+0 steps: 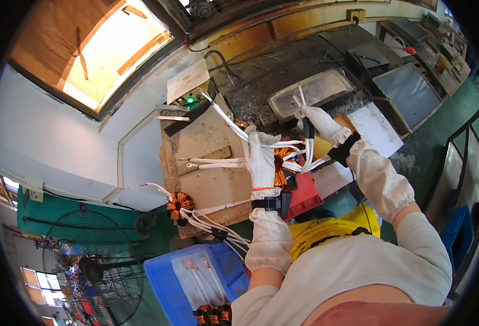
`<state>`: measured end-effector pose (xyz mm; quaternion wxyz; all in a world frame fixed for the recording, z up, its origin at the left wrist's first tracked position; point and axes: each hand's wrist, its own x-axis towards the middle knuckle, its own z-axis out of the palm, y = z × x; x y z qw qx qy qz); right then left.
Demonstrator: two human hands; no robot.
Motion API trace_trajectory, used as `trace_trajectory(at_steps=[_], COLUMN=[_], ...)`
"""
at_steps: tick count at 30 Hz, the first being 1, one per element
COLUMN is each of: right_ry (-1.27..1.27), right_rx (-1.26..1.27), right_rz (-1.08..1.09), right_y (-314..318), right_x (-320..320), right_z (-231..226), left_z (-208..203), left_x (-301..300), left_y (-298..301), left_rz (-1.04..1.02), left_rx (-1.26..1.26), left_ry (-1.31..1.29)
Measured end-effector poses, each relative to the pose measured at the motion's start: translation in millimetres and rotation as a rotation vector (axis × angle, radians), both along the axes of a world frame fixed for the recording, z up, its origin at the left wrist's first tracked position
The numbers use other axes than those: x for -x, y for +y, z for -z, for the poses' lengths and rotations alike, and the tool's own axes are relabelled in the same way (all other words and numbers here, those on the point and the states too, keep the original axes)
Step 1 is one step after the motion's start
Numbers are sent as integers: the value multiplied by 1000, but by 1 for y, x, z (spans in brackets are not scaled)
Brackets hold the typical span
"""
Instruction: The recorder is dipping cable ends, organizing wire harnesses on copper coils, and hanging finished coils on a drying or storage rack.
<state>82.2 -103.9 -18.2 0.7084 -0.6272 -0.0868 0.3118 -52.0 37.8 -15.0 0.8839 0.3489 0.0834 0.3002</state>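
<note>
My left hand (pixel 261 155), in a white glove, is closed around several white cables (pixel 226 118) with bare lug ends. They stretch out to its left and up to the left. Right beside it sits a copper-wound toroidal coil (pixel 280 162), partly covered by the hand, with white leads looping from its right side. My right hand (pixel 320 124), also gloved, pinches white cable leads whose tips (pixel 299 96) point up over the near edge of a rectangular metal trough (pixel 312 93). Whether the tips touch the trough's surface I cannot tell. Both forearms wear pale sleeve covers with dark straps.
A second coil (pixel 180 206) hangs at the board's (pixel 212 187) lower left edge. Below it stands a blue crate (pixel 160 282) with coils and cables. A control box (pixel 189 87) shows a green light. A red bin (pixel 306 198) sits near my body, and a caged fan (pixel 90 266) stands lower left.
</note>
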Motion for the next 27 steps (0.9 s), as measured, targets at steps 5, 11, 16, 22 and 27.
trace_trajectory(at_steps=[5,11,16,22,27], right_ry=[-52,-113,-247,-663,-670], right_rx=[-49,10,3,260,285], right_rz=[-98,-350,-328,-159,-141], right_y=[-2,-13,14,53,56], right_x=[-1,-9,26,51,50], right_z=[-17,-51,-76,-72,-63], left_z=[0,-2,-4,1,6], left_x=[1,0,4,5,1], left_y=[0,-3,-6,-3,-1], left_rz=[-25,-18,16,86,62], left_rx=[29,9,7,-11,-83], left_ry=[19,21,11,-48,-2])
